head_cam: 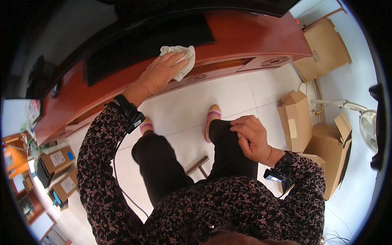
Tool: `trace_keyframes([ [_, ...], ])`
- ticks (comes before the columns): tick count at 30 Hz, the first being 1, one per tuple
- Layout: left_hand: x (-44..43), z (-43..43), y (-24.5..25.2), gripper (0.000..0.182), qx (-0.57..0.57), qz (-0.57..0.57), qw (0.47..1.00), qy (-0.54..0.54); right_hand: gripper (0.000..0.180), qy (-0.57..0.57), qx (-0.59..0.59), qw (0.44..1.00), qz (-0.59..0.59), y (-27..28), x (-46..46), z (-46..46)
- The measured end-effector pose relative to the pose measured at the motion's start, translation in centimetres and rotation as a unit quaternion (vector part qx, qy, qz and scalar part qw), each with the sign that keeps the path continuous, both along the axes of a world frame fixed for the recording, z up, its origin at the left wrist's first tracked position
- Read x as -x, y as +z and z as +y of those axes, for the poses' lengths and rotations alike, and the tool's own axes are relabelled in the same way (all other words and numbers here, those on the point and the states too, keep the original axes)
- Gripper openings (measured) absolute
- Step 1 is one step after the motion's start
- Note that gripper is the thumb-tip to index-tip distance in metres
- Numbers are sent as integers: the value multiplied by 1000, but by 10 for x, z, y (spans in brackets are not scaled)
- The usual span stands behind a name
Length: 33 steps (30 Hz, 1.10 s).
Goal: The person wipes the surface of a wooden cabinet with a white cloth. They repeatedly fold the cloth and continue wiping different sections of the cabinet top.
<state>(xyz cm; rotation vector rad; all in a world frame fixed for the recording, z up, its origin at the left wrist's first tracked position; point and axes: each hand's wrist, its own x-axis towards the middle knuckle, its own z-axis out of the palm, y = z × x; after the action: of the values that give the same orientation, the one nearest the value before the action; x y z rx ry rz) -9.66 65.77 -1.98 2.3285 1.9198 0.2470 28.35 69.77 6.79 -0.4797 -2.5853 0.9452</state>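
A folded white cloth (187,65) lies under my left hand (167,69), pressed at the front edge of a reddish-brown wooden TV cabinet (251,36). Part of the cloth hangs over that edge. Behind it, a flat black panel (147,46) rests along the cabinet top. My right hand (252,139) is above my right knee, away from the cabinet. Its fingers are loosely curled, and no object shows in it.
A large black screen (76,39) rises behind the cabinet. Cardboard boxes (295,119) and a white fan (367,130) stand to the right by the wall. More boxes (58,159) sit at left. A stool-like frame (197,165) shows between my legs on the tiled floor (180,101).
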Motion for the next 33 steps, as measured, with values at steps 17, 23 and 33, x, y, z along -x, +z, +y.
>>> trace_keyframes([
  [17, -4, 163, -6, 73, -66, -87, 990, 90, 18, 57, 51, 997, -3, -13, 8, 9],
  [23, -29, 107, 45, 46, 28, -120, 992, 7, 21, 10, 158, 984, 84, -52, -22, 58],
  [33, -7, -142, 32, 40, 140, -154, 977, 56, 30, -18, 175, 981, -83, -25, -50, 70],
])
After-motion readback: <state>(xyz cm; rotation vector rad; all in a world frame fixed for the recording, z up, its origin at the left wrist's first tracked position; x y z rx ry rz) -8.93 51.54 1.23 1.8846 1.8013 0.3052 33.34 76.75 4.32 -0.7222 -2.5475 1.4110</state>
